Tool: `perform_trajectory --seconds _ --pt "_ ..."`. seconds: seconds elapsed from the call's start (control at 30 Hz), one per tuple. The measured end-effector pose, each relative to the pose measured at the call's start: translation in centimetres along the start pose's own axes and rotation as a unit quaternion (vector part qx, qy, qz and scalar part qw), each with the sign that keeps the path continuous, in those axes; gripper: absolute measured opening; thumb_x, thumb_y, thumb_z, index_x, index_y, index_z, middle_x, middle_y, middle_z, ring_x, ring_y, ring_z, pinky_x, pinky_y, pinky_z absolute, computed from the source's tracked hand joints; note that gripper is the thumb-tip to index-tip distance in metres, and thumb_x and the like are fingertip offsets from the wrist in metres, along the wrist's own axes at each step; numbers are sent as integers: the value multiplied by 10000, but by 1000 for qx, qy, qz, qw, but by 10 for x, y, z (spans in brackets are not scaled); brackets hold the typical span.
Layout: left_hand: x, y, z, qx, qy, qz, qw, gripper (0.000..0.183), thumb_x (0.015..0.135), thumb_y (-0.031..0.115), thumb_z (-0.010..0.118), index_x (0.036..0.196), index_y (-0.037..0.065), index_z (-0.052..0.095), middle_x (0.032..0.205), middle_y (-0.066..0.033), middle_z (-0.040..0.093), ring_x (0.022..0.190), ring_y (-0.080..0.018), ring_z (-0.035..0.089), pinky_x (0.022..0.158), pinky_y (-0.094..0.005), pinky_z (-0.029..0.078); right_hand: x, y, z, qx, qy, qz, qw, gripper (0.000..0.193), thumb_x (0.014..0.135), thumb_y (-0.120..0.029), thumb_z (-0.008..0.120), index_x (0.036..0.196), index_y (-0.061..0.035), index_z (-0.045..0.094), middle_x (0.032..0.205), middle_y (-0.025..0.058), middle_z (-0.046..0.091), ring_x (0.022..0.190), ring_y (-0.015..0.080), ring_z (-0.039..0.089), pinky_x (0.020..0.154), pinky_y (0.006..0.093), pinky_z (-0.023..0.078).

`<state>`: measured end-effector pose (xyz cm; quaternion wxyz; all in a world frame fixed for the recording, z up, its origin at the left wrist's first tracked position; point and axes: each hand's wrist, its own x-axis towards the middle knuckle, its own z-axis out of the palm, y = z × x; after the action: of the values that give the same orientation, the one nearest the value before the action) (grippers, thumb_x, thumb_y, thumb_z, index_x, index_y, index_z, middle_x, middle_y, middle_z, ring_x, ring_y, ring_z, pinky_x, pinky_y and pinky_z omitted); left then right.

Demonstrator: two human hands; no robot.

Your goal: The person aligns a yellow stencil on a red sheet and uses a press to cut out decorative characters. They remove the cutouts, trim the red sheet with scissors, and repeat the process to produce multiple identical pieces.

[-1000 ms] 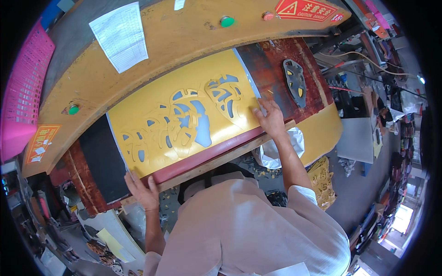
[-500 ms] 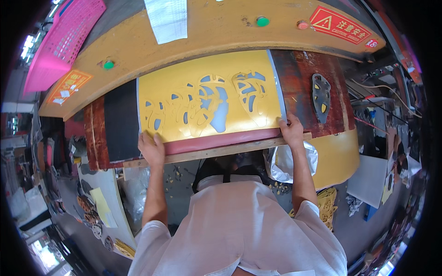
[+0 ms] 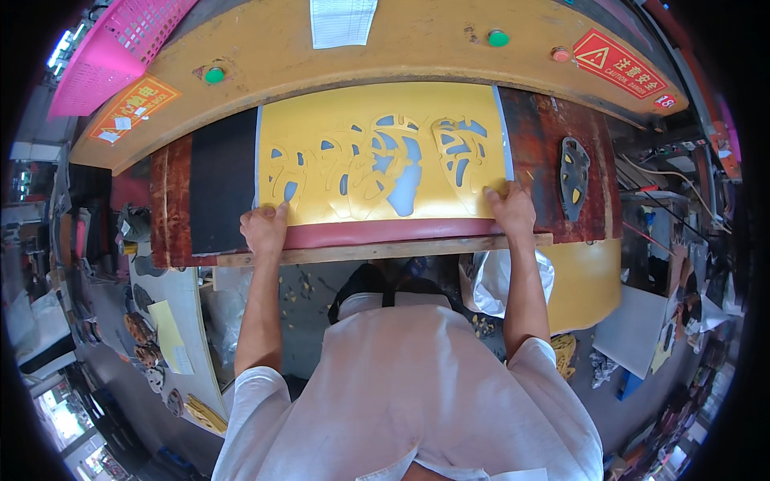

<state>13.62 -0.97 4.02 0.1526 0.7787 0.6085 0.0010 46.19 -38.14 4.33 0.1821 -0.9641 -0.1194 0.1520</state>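
A yellow sheet (image 3: 321,112) with sandal-shaped cut lines and several cut-out openings lies on the work surface. Pale material shows through its openings and along its sides. My left hand (image 3: 265,230) pinches its near left corner. At the near right corner, my right hand (image 3: 512,211) grips the edge with thumb on top; the fingers' undersides are hidden. In front of the sheet runs a dark pink padded band (image 3: 393,232), with a wooden strip (image 3: 361,255) along the front edge. Right of the sheet lies a grey, oblong cutting die (image 3: 573,178) with yellow bits inside.
A mustard machine beam (image 3: 425,56) spans the far side, carrying green buttons (image 3: 499,38) and a red button (image 3: 561,54). A pink basket (image 3: 112,60) stands at the far left. A silvery bag (image 3: 513,284) hangs below the front edge. Black material (image 3: 224,184) lies left of the sheet.
The view has shifted a little, so the bench sits differently in the picture. Both hands remain at the sheet's near corners, and the die has stayed in place.
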Motion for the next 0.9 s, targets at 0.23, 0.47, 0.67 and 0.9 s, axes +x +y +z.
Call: perform_trajectory --seconds 0.23,0.47,0.67,0.9 --pt "6 -41 12 -170 48 106 978 755 918 423 766 1492 4 511 1401 -304 549 1289 -455 563 1107 -491 458 -28 26 4 -6 72 -117 991 715 844 -336 798 1428 18 587 1309 291 626 1231 452 598 1052 488 491" --pt "-3 -102 30 -109 47 201 972 597 918 306 807 1375 -26 612 1203 -248 644 1083 -394 646 947 -468 531 -44 61 22 50 115 -66 990 749 856 -389 838 1420 35 588 1263 253 644 1130 393 660 967 446 543" --pt "16 -109 34 -124 68 131 981 428 897 417 831 1022 25 712 840 -101 709 730 -256 681 726 -399 559 -32 72 38 -48 190 -100 976 680 887 -562 767 1281 -15 679 947 185 716 888 396 697 801 471 556" --pt "14 -94 40 -143 71 111 981 422 920 463 796 1013 58 720 766 -71 694 662 -231 653 686 -391 547 -30 67 42 -36 176 -80 980 783 914 -603 718 1417 -12 612 949 137 711 858 350 700 778 447 560"
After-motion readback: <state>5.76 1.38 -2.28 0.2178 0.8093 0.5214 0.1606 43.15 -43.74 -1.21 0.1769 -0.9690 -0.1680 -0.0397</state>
